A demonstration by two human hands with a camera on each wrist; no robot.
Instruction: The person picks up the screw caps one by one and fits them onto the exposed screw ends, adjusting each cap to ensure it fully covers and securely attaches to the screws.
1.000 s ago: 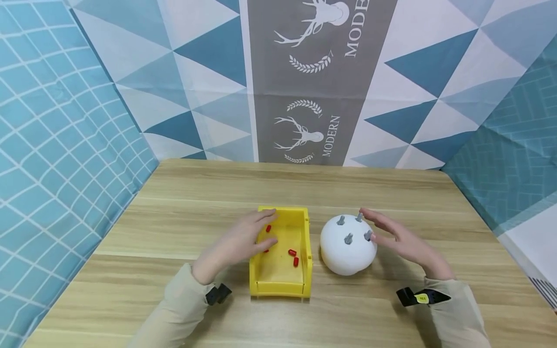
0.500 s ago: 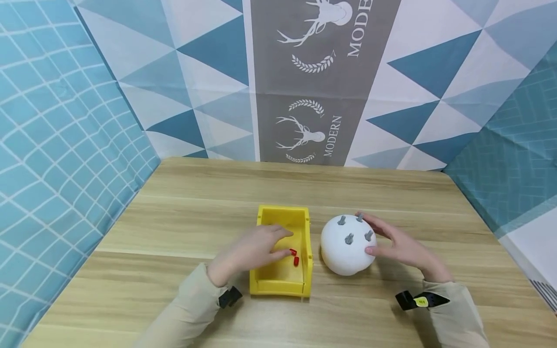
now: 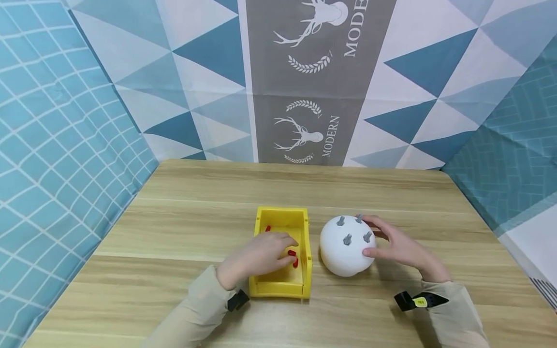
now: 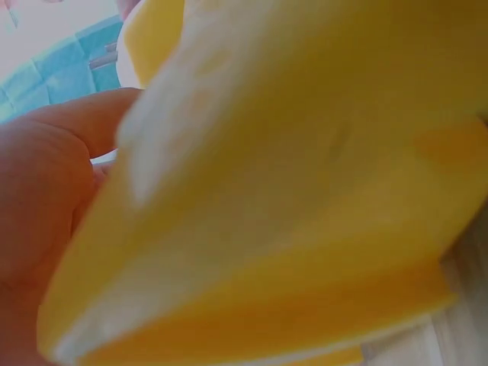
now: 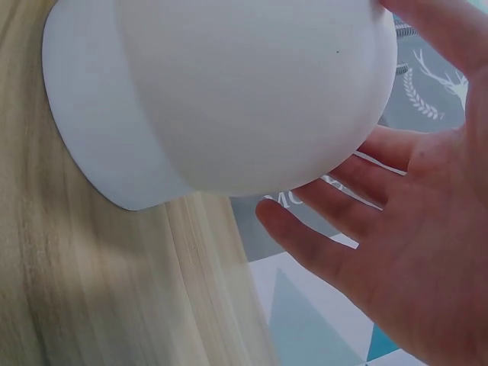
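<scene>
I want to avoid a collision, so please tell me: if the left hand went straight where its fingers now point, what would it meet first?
Probably the yellow box's right wall. Depth is unclear, though: if the left hand is higher, it may pass over toward the white ball.

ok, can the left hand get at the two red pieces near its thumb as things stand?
Probably yes: the yellow box is open on top, the left hand reaches in over its side wall, and nothing but the hand itself seems to cover the red pieces.
</scene>
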